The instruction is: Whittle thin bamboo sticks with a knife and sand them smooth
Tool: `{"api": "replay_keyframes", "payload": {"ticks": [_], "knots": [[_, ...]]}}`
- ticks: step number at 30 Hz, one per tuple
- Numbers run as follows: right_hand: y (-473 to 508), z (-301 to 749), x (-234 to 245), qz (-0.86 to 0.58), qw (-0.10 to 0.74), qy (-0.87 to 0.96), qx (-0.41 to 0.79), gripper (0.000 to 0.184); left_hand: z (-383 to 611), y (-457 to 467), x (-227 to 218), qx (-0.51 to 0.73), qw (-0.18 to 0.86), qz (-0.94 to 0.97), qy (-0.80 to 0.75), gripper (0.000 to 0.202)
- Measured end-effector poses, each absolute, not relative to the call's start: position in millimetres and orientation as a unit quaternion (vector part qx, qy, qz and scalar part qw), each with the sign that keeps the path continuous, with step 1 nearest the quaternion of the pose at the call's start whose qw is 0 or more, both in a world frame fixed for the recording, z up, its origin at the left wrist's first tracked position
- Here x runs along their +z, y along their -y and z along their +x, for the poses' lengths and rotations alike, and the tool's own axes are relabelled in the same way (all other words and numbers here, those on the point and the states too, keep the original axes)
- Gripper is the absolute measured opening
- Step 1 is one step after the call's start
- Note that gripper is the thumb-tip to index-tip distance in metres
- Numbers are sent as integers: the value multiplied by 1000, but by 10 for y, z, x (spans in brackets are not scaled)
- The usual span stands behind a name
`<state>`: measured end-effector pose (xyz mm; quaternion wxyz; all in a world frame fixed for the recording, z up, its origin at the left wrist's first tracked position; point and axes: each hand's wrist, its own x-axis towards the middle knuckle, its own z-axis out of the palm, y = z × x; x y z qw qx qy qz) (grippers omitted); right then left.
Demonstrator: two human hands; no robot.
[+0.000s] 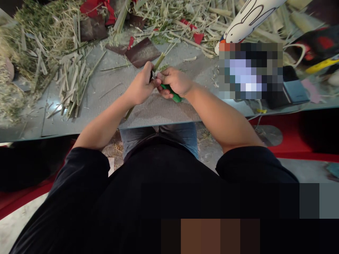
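**One stalk [158,63] and one green handle [177,97] are being gripped**

In the head view, two bare hands are working close together over a grey tabletop [164,114], near its front edge. The left hand [140,83] is pinching the stalk, thumb and fingers clamped on it. The right hand [175,82] is curling its fingers around the green handle, which is sticking out below the palm. Between the fingertips a small metallic part is showing, too hidden to identify.

The stalk is slanting up and away from the fingers, its far end lying just beside the corner of one large brown sheet [143,52]. A similar stick [129,113] is showing under the left wrist; whether it is the same piece, I cannot tell.

To the left, one loose heap of cut strips [71,88] is lying on the tabletop, too many to count. Across the back, dried plant scraps [169,14] are spreading, with several red scraps [198,38] among them. To the right, one white cylinder [249,24] is bearing a rabbit drawing, and one blue-grey case [296,91] is lying near the edge.
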<state>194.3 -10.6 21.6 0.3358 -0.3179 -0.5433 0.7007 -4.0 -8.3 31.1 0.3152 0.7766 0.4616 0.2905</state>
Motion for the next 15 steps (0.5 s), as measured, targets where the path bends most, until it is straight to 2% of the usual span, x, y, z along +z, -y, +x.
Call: {"api": "replay_keyframes", "payload": {"ticks": [4,7,10,15], "knots": [[104,1826,142,-324,406,526,673,59,-37,33,277,311,290,775,-468,30],[27,1786,44,-318,424,526,665,58,-26,-9,254,323,280,770,-473,31],[-27,1830,12,-309,396,531,682,58,-23,-26,248,316,301,766,-473,33],[-10,1983,119,-279,293,587,701,64,-74,-107,129,310,338,780,-426,40]]}}
